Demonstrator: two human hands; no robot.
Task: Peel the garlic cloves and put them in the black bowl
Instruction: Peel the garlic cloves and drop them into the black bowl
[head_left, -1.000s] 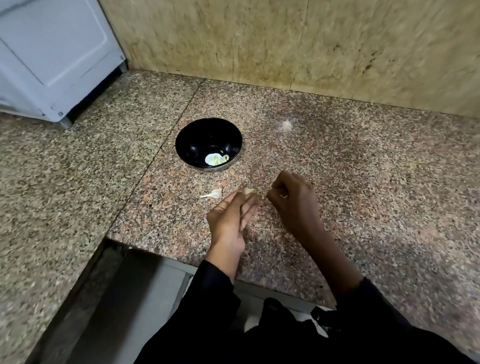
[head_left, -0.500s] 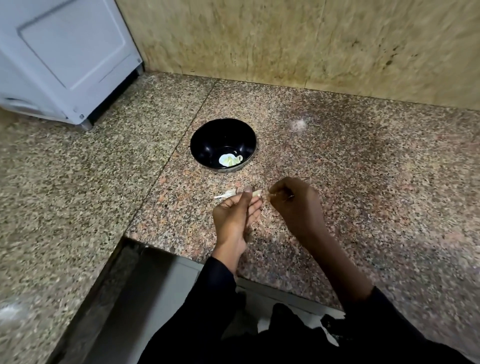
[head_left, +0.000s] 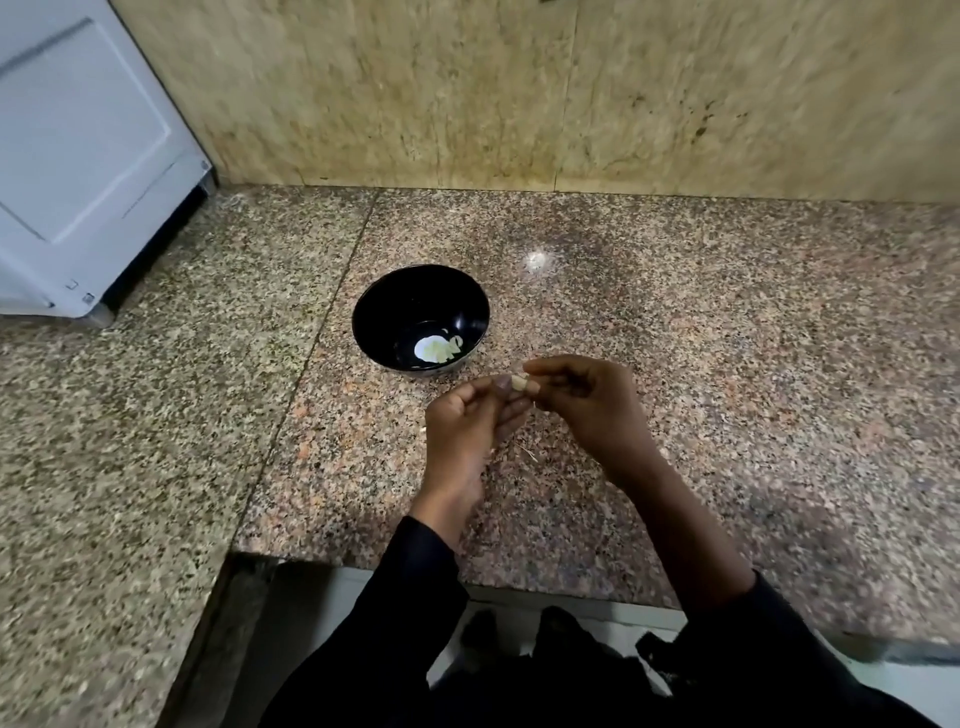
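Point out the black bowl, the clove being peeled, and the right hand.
black bowl (head_left: 382, 299): head view, inner wall.
garlic clove (head_left: 518, 383): head view, exposed middle.
right hand (head_left: 587, 400): head view, back of hand.

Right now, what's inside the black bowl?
The black bowl holds pale peeled garlic lying near its front wall. How many cloves cannot be told, and the bowl's near rim hides the very front of the bottom.

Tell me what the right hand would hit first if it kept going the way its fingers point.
The right hand points left, at the garlic clove it pinches together with the left hand. Beyond the clove it would probably meet the left hand's fingertips, though depth is unclear.
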